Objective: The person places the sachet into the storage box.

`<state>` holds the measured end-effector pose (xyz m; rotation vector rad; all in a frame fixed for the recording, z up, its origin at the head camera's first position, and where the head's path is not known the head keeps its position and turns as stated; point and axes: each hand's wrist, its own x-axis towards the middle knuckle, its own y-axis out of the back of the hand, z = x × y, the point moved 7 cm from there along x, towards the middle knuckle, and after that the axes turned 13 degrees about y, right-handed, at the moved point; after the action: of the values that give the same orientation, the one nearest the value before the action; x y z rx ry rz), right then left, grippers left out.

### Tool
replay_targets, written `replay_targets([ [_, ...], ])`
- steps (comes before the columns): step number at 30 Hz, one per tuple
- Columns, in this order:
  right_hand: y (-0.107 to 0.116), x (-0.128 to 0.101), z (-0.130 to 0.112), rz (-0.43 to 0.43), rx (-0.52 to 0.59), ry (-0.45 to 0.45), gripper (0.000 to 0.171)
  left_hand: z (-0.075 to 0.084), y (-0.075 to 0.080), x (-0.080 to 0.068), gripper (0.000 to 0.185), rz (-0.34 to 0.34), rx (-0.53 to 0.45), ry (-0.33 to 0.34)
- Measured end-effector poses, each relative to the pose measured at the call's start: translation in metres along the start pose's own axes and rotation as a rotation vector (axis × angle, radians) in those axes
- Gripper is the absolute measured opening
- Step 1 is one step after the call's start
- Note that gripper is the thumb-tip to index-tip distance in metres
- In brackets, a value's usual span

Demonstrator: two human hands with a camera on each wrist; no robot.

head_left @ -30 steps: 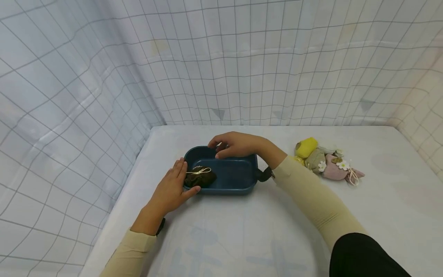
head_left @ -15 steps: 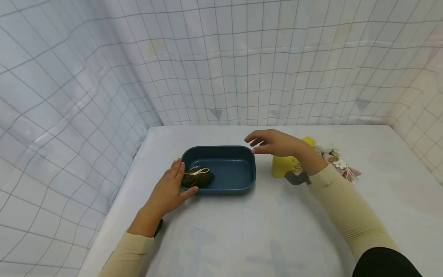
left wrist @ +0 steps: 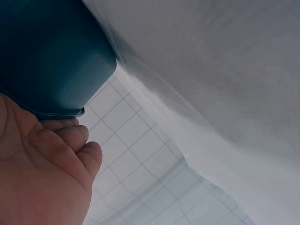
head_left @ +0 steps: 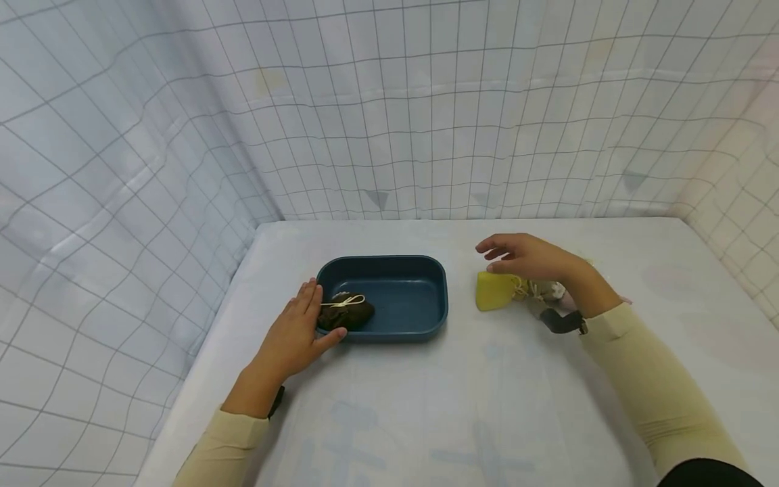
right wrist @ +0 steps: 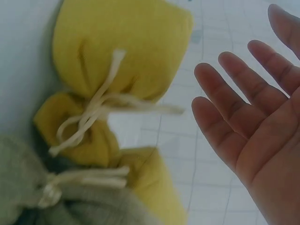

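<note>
A dark blue rectangular tray point(head_left: 408, 304) rests on the white table. In its left end lies a dark brown-green pouch point(head_left: 351, 315) tied with a pale cord. My left hand point(head_left: 291, 336) lies along the tray's left rim, fingers straight, thumb at the front corner; the left wrist view shows the hand point(left wrist: 47, 168) against the tray's wall point(left wrist: 70, 70). My right hand point(head_left: 532, 260) hovers with loose fingers over several small cloth pouches. Closest is a yellow pouch point(right wrist: 122, 42) with a cream drawstring; a grey-green pouch point(right wrist: 23, 173) lies beside it. The right palm point(right wrist: 276, 136) holds nothing.
A pink pouch point(head_left: 567, 302) is mostly hidden behind the right wrist. White grid-patterned curtains point(head_left: 414, 135) enclose the table point(head_left: 426, 406) at the back and sides. A black wrist strap piece point(head_left: 561, 321) hangs below the right wrist.
My right hand has moved from above the tray to the right, over the pouches. My left hand stays on the tray's left end, and the dark pouch remains in place.
</note>
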<state>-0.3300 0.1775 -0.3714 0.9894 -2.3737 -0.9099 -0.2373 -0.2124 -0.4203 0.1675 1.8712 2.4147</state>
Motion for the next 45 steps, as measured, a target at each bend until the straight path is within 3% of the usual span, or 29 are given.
replay_targets([
  [10,0.0,-0.021,0.021,0.0,0.04,-0.061,0.041,-0.001,-0.001,0.001,0.101,-0.006,0.007,0.002],
  [35,-0.013,-0.028,0.051,-0.04,-0.015,-0.115,0.057,-0.001,-0.002,0.001,0.101,-0.004,-0.004,0.009],
  [45,-0.019,-0.025,0.051,-0.039,-0.002,-0.103,0.046,-0.001,-0.001,0.0,0.1,0.0,-0.002,0.004],
])
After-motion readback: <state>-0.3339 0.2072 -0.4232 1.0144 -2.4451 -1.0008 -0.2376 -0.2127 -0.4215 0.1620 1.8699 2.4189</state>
